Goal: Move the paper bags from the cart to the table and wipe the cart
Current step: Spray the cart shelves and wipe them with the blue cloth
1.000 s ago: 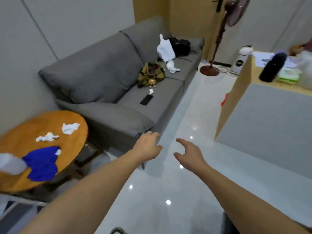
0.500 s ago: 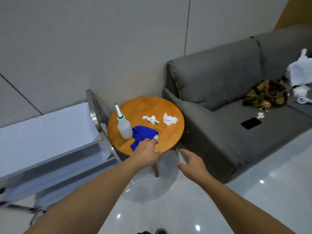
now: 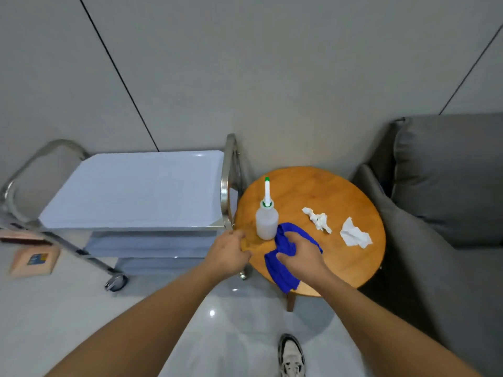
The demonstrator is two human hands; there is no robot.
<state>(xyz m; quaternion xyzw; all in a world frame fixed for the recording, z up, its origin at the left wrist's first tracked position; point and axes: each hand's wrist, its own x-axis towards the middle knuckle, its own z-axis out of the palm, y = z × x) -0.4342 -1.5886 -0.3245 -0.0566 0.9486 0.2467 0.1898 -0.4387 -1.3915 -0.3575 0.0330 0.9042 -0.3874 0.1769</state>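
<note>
Right hand (image 3: 302,257) grips blue cloth (image 3: 283,270) on round bench (image 3: 351,257); left hand (image 3: 231,254) loosely curled, empty, at bench edge. Cart (image 3: 136,191) w/ bare top just left. No paper bags visible. Gather cloth fully before lifting; avoid knocking bottle (image 3: 266,221).

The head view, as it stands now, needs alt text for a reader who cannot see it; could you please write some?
A person's right hand grips a blue cloth on a round wooden table, beside a white squeeze bottle and two crumpled tissues. The left hand rests at the table's edge, next to a steel cart.
</note>
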